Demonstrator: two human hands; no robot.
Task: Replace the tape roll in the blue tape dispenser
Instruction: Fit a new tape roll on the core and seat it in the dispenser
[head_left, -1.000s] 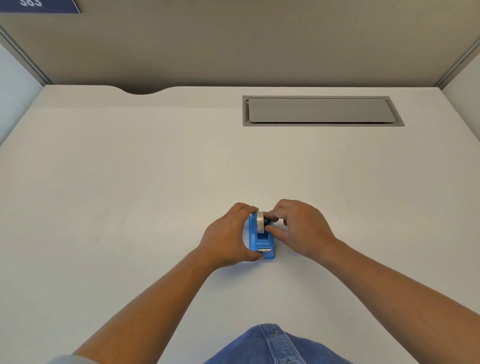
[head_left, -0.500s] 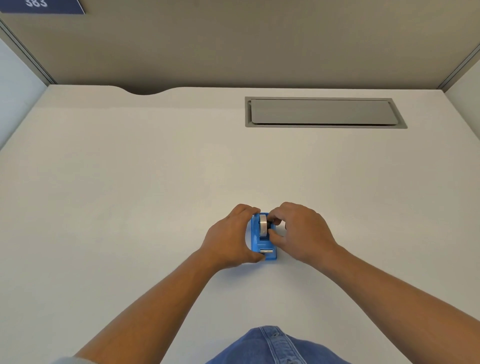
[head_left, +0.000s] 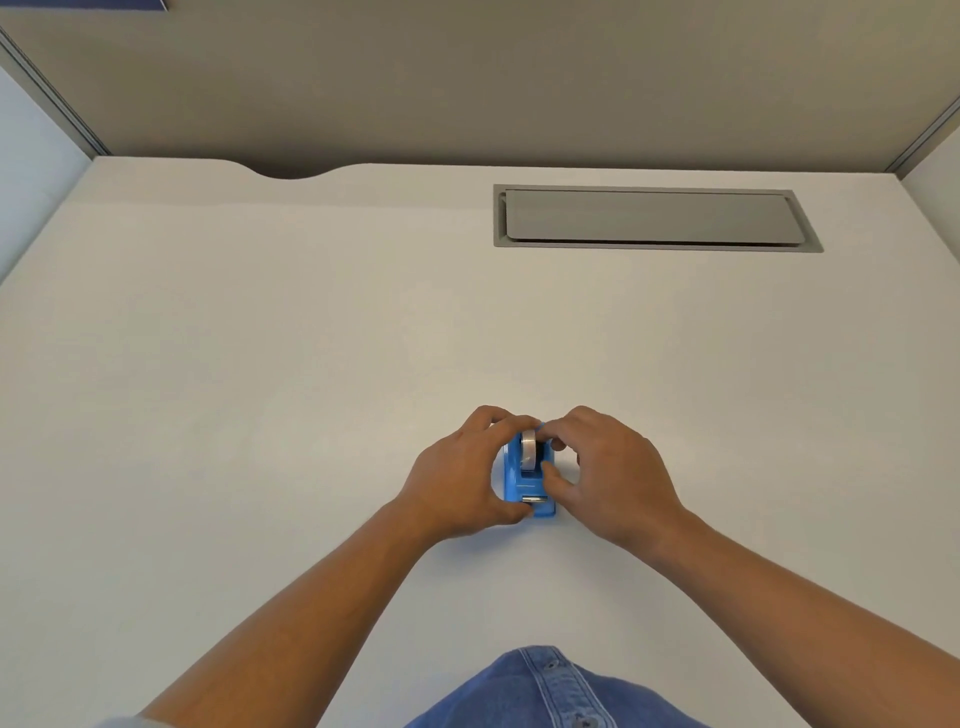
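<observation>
Item: blue tape dispenser (head_left: 511, 475), on the worktop (head_left: 260, 389) near the front middle, long axis running toward and away from the person, cutter end nearest the body.

Tape roll (head_left: 529, 448) — upright on edge in the dispenser's cradle, toward the far end; whether fully seated cannot be told.

Left hand (head_left: 462, 478): grip closed round the dispenser's left flank, thumb at the near corner, steadying it.

Right hand (head_left: 608, 473): fingertips pinched narrow at the roll's right side, touching it or its hub — which, unclear.

Nearer hand to the roll: the right.

Room: open worktop on all sides; grey cable hatch (head_left: 649, 221) well apart at the back; edges far off.
</observation>
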